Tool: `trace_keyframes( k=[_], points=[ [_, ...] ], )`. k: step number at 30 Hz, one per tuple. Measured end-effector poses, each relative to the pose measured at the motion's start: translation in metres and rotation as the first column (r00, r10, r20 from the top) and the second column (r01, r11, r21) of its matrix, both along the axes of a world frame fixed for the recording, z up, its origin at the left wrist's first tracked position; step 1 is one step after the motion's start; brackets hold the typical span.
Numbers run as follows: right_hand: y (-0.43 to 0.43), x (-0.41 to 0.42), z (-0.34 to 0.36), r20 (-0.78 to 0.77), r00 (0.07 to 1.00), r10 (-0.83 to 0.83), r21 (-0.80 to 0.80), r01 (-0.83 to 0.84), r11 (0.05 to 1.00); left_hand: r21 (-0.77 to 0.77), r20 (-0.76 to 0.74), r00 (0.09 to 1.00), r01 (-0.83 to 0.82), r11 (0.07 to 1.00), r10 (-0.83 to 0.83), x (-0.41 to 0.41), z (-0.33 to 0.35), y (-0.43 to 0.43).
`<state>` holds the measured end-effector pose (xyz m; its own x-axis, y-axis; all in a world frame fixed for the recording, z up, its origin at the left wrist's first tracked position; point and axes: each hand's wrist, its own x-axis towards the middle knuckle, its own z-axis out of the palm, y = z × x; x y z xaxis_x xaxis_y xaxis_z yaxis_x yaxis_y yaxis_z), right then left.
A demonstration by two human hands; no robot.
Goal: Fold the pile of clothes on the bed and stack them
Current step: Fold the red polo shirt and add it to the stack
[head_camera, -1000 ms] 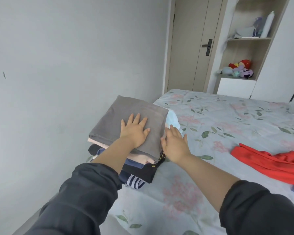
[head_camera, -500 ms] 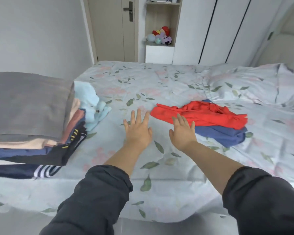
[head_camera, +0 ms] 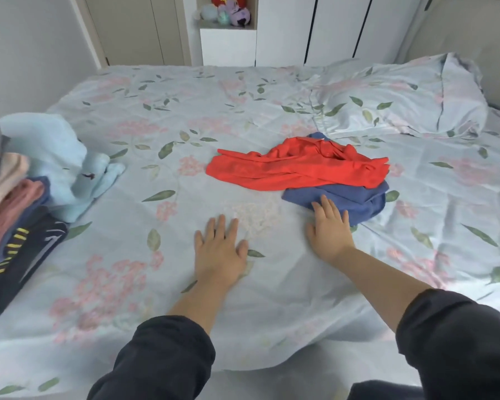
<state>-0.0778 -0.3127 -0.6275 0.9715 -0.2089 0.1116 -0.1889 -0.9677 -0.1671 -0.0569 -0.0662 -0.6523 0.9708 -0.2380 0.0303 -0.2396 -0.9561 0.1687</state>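
Note:
A crumpled red garment (head_camera: 295,168) lies mid-bed on top of a blue garment (head_camera: 350,200). My right hand (head_camera: 328,229) reaches out flat, its fingertips at the blue garment's near edge. My left hand (head_camera: 218,249) is spread flat, palm down, over the floral sheet (head_camera: 156,284), holding nothing. At the left edge stands a stack of folded clothes (head_camera: 9,209), grey on top, then pink, blue and dark striped pieces. A light blue garment (head_camera: 61,163) lies bunched against the stack's right side.
A floral pillow (head_camera: 401,96) lies at the bed's far right by the headboard (head_camera: 474,33). Beyond the bed are white wardrobe doors (head_camera: 309,27), a shelf with plush toys (head_camera: 228,13) and a door (head_camera: 133,27). The grey wall runs along the left.
My view swung right from the stack to the bed's middle. Both hands left the grey folded piece and moved over the sheet toward the red and blue garments; the right hand now reaches the blue one.

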Motion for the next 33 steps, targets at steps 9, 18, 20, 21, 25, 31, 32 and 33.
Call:
trace_keyframes(
  k=[9, 18, 20, 21, 25, 31, 32, 33],
  points=[
    [-0.020, 0.092, 0.014, 0.136, 0.987, -0.088, 0.089, 0.076, 0.993, -0.012, 0.081, 0.997, -0.001, 1.000, 0.002, 0.008, -0.013, -0.001],
    [-0.025, 0.132, 0.034, 0.076, 0.978, -0.196, -0.036, 0.199, 0.979, -0.102, 0.095, 0.995, 0.011, 0.995, -0.002, 0.005, -0.013, 0.000],
    [-0.019, 0.128, 0.043, 0.119, 0.980, -0.159, -0.024, 0.163, 0.986, -0.193, 0.134, 0.991, 0.009, 0.981, 0.018, 0.003, -0.008, 0.000],
    [-0.013, 0.123, 0.047, 0.130, 0.984, -0.119, -0.006, 0.121, 0.993, -0.245, 0.156, 0.987, 0.008, 0.969, 0.031, 0.002, -0.006, 0.000],
    [0.030, 0.077, 0.061, -0.015, 0.946, 0.324, 0.144, -0.319, 0.937, -0.420, 0.235, 0.970, 0.050, 0.906, 0.055, -0.002, 0.001, 0.002],
    [0.032, 0.036, 0.051, 0.133, 0.970, 0.206, 0.145, -0.224, 0.964, -0.438, 0.297, 0.955, 0.135, 0.889, 0.001, -0.003, 0.004, 0.004],
    [0.028, 0.033, 0.041, 0.078, 0.993, 0.086, 0.112, -0.094, 0.989, -0.409, 0.302, 0.953, 0.153, 0.899, -0.025, -0.003, 0.004, 0.004],
    [0.027, 0.028, 0.029, 0.008, 1.000, 0.008, 0.101, -0.008, 0.995, -0.379, 0.306, 0.951, 0.172, 0.909, -0.052, -0.002, 0.003, 0.004]
  ],
)
